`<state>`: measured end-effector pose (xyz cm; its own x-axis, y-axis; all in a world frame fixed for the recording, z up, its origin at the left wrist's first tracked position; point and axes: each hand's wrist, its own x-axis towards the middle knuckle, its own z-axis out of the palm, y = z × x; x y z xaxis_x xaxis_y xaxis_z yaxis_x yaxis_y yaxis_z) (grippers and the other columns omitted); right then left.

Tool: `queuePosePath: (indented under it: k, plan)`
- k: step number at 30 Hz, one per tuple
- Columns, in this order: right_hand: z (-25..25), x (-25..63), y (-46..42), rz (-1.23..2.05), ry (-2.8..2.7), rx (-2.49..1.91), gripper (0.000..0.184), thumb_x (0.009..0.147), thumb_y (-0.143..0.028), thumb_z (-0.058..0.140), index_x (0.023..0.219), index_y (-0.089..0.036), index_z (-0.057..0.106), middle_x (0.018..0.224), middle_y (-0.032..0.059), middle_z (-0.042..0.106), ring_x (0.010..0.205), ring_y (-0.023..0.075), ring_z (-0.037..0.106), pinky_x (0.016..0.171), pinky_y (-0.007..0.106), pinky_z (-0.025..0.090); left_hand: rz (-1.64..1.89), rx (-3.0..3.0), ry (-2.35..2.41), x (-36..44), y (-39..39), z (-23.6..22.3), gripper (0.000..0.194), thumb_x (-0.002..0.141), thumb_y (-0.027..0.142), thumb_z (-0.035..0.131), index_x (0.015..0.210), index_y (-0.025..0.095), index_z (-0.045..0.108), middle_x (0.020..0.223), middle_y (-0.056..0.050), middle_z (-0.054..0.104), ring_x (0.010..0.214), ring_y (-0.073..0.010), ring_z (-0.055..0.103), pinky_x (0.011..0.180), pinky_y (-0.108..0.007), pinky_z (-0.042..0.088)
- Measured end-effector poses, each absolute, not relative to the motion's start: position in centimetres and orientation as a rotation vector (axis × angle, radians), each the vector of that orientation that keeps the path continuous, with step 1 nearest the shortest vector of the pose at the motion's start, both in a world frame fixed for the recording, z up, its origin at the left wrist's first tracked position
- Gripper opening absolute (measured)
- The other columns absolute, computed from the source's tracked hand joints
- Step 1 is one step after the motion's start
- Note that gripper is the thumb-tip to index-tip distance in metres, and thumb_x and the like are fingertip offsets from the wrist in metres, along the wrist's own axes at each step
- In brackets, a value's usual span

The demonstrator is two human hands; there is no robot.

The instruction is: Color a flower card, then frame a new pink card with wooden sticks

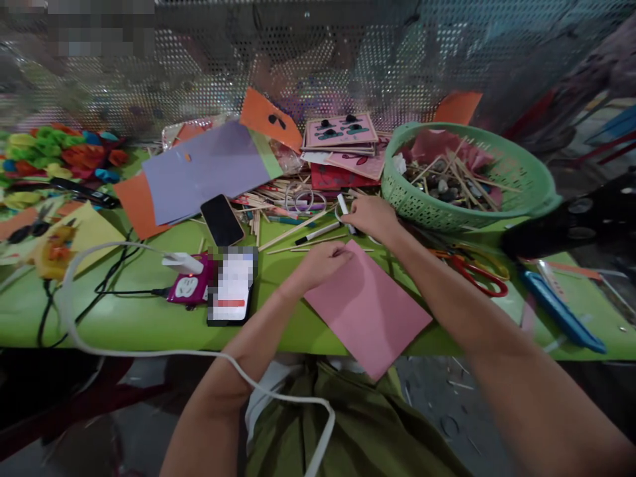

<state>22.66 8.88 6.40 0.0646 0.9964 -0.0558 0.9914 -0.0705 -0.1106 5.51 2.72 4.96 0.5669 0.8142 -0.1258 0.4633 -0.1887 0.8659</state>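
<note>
A pink sheet of paper (pixel 370 311) lies on the green table (pixel 149 311), one corner hanging over the near edge. My left hand (pixel 325 262) rests on the sheet's far corner, fingers curled and pinching the paper. My right hand (pixel 372 215) is further back, fingers closed around a white marker or glue stick (pixel 344 205) among loose wooden sticks (pixel 293 228). A black-capped pen (pixel 318 234) lies between the two hands.
A green basket (pixel 497 199) of sticks and scraps stands at the right. Red scissors (pixel 477 271) and a blue ruler-like strip (pixel 561 311) lie near it. Two phones (pixel 222 220) (pixel 231 288), a pink device (pixel 189 288) with cables, and coloured paper sheets (pixel 209 169) fill the left.
</note>
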Motion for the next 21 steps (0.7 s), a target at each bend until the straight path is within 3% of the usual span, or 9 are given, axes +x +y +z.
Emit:
queuePosePath:
  k: [7,9,15,21]
  plan:
    - [6.2,23.4,10.8,-0.092,-1.949,-2.085,0.014,0.086,-0.03,0.073,0.093,-0.021,0.081,0.09,0.0157,0.08,0.086,0.0331,0.073,0.075,0.042,0.051,0.456,1.91,1.012,5.9,2.1,4.9,0.029,0.096,0.027,0.055,0.068,0.021,0.051,0.071,0.001,0.059,0.072,-0.0172,0.056,0.071,-0.03,0.038]
    - [6.0,23.2,11.6,-0.121,-1.973,-1.904,0.012,0.086,-0.024,0.073,0.095,-0.023,0.081,0.094,0.014,0.079,0.087,0.0319,0.071,0.076,0.042,0.051,0.466,1.916,1.004,5.8,2.1,4.9,0.028,0.097,0.027,0.054,0.069,0.022,0.054,0.073,0.0,0.062,0.073,-0.0179,0.057,0.071,-0.031,0.04]
    - [6.0,19.3,12.5,0.054,-2.404,-1.492,0.036,0.089,-0.013,0.066,0.118,-0.028,0.08,0.118,0.0092,0.076,0.1,0.0268,0.07,0.079,0.035,0.048,0.463,1.969,1.028,5.5,2.5,4.6,0.027,0.094,0.023,0.055,0.068,0.021,0.056,0.071,-0.001,0.063,0.073,-0.0186,0.058,0.07,-0.031,0.041]
    - [6.8,18.1,12.2,0.046,-2.314,-1.553,0.02,0.091,-0.017,0.064,0.096,-0.025,0.081,0.103,0.0096,0.078,0.094,0.027,0.069,0.077,0.036,0.046,0.503,1.997,1.05,5.1,2.5,4.8,0.028,0.096,0.024,0.053,0.067,0.022,0.053,0.072,-0.001,0.063,0.072,-0.0189,0.058,0.069,-0.031,0.039]
